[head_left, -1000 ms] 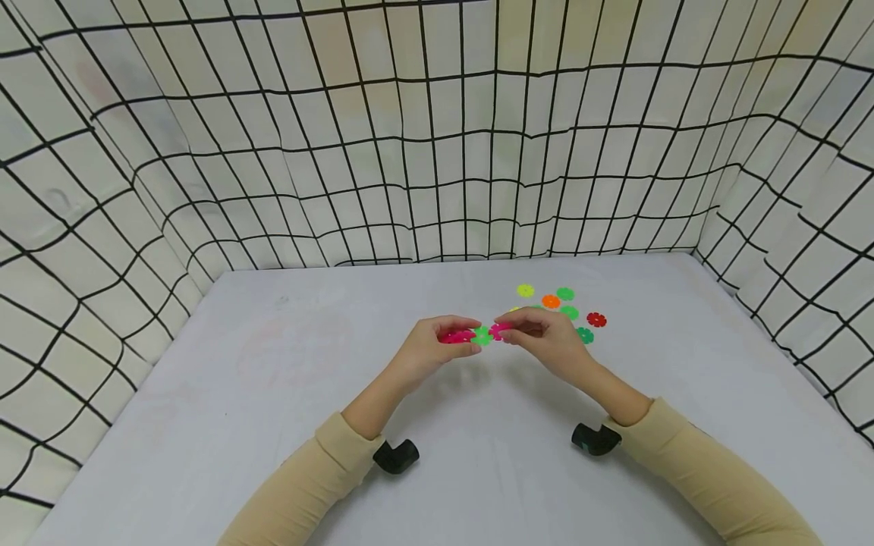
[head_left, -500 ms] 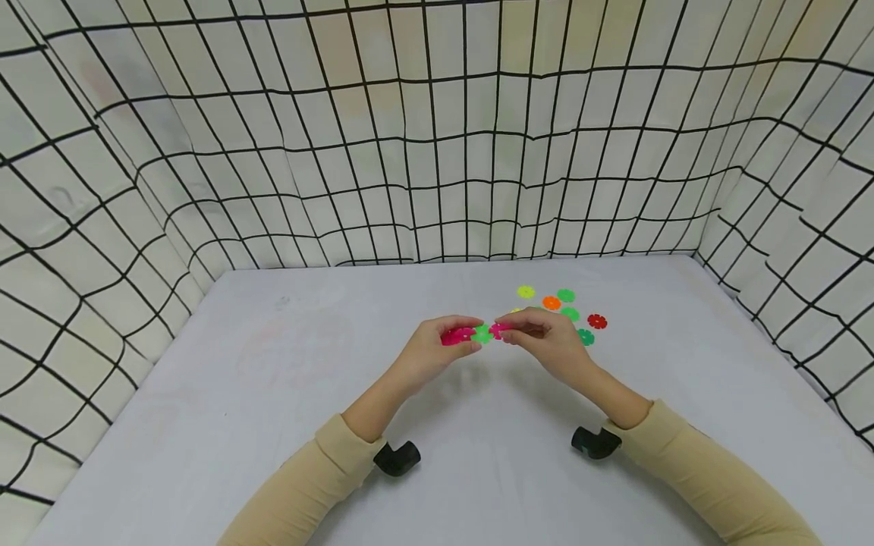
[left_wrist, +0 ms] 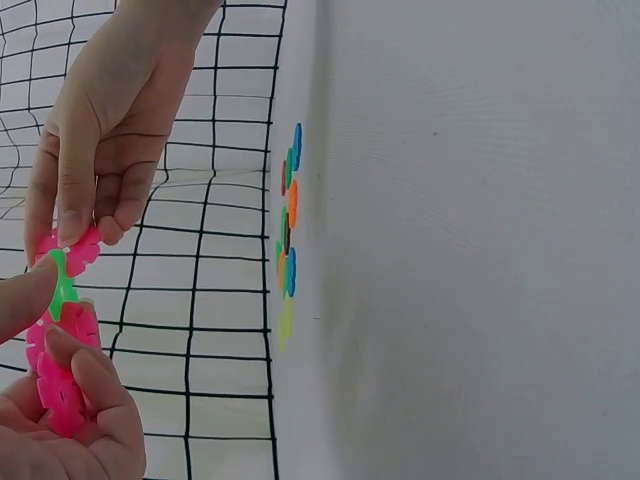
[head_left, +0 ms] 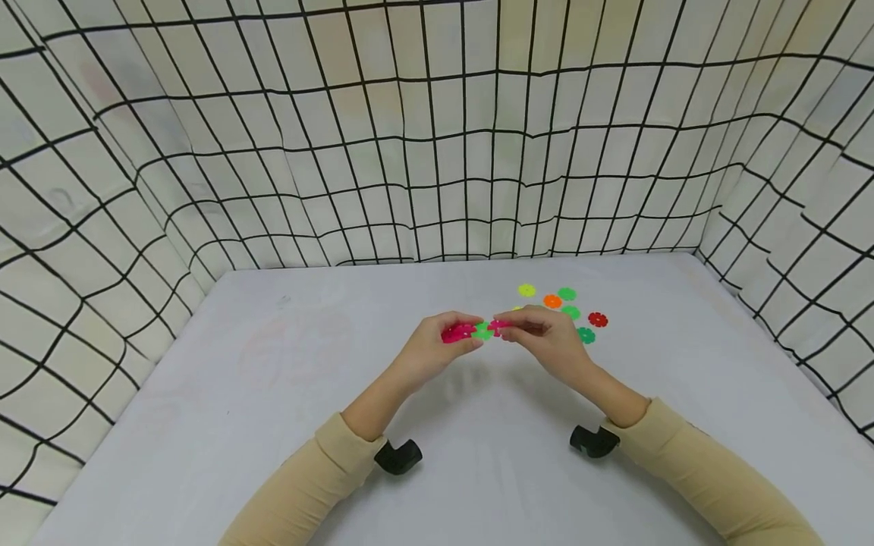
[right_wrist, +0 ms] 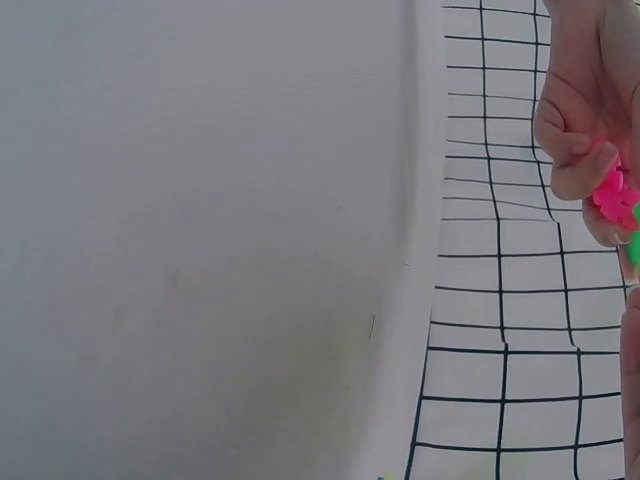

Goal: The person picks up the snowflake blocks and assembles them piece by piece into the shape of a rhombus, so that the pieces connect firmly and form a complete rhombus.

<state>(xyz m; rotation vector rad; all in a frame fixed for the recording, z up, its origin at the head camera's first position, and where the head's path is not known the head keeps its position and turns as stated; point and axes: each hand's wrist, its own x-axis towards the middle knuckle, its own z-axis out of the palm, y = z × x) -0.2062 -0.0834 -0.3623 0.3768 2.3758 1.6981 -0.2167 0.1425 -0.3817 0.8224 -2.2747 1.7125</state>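
My left hand (head_left: 429, 349) holds a short chain of flower-shaped plastic discs above the table. Pink discs (head_left: 456, 334) lie within its fingers, and a green disc (head_left: 483, 331) stands at the chain's right end. Between thumb and fingers, my right hand (head_left: 551, 341) pinches a single pink disc (head_left: 498, 326) right at the green one's edge. The left wrist view shows the left thumb against the green disc (left_wrist: 62, 285), with the right hand's pink disc (left_wrist: 84, 254) meeting it from above. In the right wrist view, the left hand (right_wrist: 575, 150) curls round its pink discs (right_wrist: 612, 200).
Loose flower discs lie behind the right hand, among them a yellow disc (head_left: 526, 290), an orange disc (head_left: 552, 302) and a red disc (head_left: 598, 320). White cloth covers the table (head_left: 273, 394). A black-gridded white wall (head_left: 437, 152) rises at the back and sides.
Both hands stay almost in place, rising very slightly. The green disc and the right hand's pink disc have tilted a little where they meet.
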